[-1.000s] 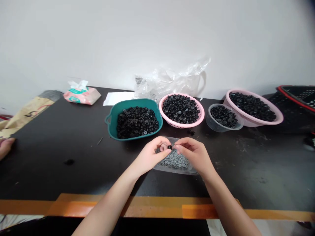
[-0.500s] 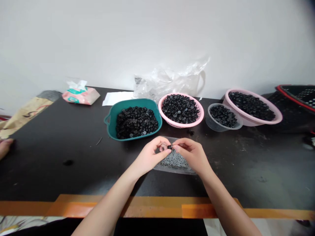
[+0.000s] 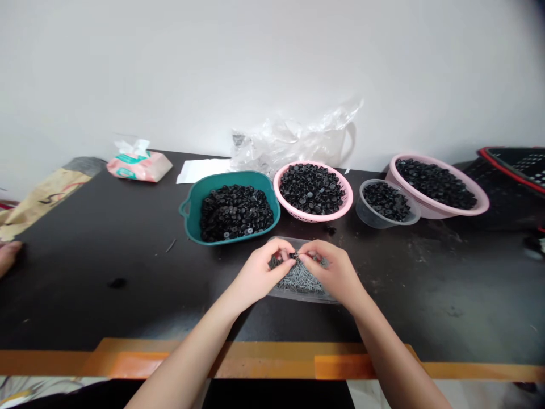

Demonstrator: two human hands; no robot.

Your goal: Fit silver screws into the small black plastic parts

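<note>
Right hand (image 3: 332, 266) has edged in toward left hand (image 3: 258, 272) since the earlier frame, and the fingertips now nearly meet; the left hand and the containers look about the same. Small black part (image 3: 292, 255) is pinched between left thumb and index finger, directly to the left of the right fingertips, so the key relation is side-on: part and right fingertips roughly level, running along the desk's front edge rather than toward it. Left hand is the nearer one, touching the part; right tips are just beside it, maybe touching, can't tell. Right thumb and index are pinched together, seemingly on something thin, but too small and covered to say what. Part's own long axis is not readable, mostly hidden by fingers. Both hands are over the clear tray (image 3: 304, 297) of metal pins (image 3: 302, 278), its long side roughly parallel to the front edge of the desk (image 3: 128, 227), around mid-length. Green basin (image 3: 196, 213) lies beyond and left, pink basket (image 3: 315, 218) straight beyond toward the back edge, clear tub (image 3: 372, 217) beyond and right, all with black pieces. Another person's hand (image 3: 7, 257) is at the desk's left edge, well apart.
</note>
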